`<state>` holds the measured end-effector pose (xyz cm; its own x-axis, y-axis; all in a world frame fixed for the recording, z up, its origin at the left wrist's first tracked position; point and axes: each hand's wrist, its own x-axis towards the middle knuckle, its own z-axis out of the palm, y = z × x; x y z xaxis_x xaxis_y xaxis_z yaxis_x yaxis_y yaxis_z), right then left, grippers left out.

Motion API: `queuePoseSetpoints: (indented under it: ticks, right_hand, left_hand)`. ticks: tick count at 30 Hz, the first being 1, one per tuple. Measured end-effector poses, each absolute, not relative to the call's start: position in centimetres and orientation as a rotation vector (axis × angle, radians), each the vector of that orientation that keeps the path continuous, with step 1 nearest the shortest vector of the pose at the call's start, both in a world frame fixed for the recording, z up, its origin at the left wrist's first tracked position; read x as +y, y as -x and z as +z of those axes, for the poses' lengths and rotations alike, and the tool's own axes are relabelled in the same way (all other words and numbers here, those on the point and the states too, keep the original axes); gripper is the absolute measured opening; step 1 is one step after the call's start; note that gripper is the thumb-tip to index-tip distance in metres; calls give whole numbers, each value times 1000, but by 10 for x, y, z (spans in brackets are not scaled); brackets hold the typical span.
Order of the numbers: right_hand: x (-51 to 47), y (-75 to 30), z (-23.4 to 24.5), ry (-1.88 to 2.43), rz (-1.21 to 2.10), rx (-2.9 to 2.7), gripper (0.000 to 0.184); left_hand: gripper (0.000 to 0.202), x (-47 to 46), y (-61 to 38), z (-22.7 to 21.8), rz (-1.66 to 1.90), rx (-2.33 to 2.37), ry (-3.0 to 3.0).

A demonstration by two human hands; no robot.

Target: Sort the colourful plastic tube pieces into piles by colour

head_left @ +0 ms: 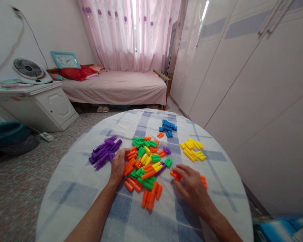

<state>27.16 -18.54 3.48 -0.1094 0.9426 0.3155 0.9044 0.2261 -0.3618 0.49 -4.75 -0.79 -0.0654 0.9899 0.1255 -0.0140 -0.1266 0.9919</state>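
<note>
My left hand (pixel 118 165) rests on its side at the left edge of a mixed pile of plastic tube-shaped blocks. Its fingers are stretched out beside some orange blocks (pixel 131 154), with their tips partly hidden. Green blocks (pixel 141 153) and yellow blocks (pixel 146 159) lie deeper in this pile. Over at the right, my right hand (pixel 189 183) reaches low over orange blocks (pixel 176 175), thumb and fingers apart. More orange blocks (pixel 204 181) show past its far side, and the palm hides part of the group. Purple blocks (pixel 104 151) lie left of my left hand.
Blue blocks (pixel 168 127) sit at the far side of the round table (pixel 73 205), and yellow blocks (pixel 193 148) lie at its right. A bed (pixel 116 84) stands beyond, a cabinet with a fan (pixel 29 69) at left, and a wardrobe (pixel 255 111) along the right.
</note>
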Motion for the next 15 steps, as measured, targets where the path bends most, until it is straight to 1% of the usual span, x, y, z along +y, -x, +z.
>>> queuePoseSetpoints:
  ticks: [4, 8, 11, 15]
  right_hand:
    - [-188, -311, 38, 1903, -43, -1790, 34]
    - [-192, -335, 28, 2081, 73, -1587, 35]
    - [-193, -340, 18, 2125, 185, -1538, 39]
    - [-188, -337, 15, 2072, 80, -1593, 39]
  left_hand:
    - [51, -46, -6, -9, 1363, 1200, -1234]
    - [53, -46, -5, -10, 1372, 1201, -1239]
    - [53, -46, -5, -10, 1367, 1216, -1265]
    - [52, -46, -5, -10, 1360, 1222, -1272]
